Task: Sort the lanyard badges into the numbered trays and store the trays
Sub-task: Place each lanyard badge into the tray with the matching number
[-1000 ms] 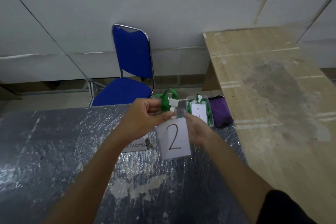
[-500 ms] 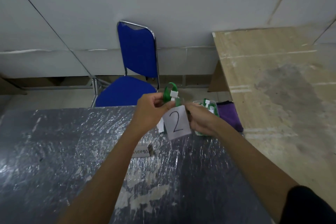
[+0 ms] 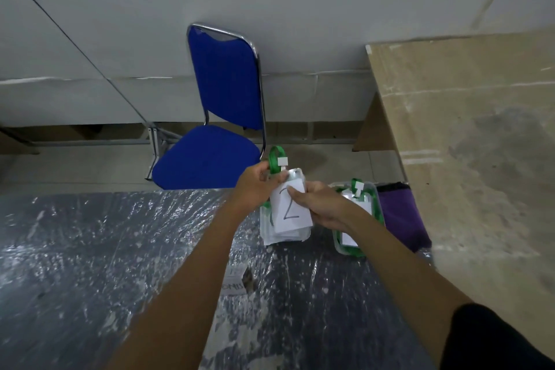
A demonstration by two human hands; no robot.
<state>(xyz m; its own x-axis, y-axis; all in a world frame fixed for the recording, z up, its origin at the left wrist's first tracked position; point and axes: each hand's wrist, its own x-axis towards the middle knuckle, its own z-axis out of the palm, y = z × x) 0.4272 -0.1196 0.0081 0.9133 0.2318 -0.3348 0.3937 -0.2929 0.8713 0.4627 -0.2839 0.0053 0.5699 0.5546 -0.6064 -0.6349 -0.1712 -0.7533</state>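
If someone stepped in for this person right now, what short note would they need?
Left hand: pinches the top of the badge marked 2, by its green lanyard.
Right hand: grips the badge's right edge.
The badge is held over the left clear tray, not yet dropped in.
The right tray already holds badges with lanyards.
Left to do: set this badge in its tray, sort any others, store the trays.

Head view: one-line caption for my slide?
Both hands, left hand and right hand, hold the "2" badge above a clear tray.
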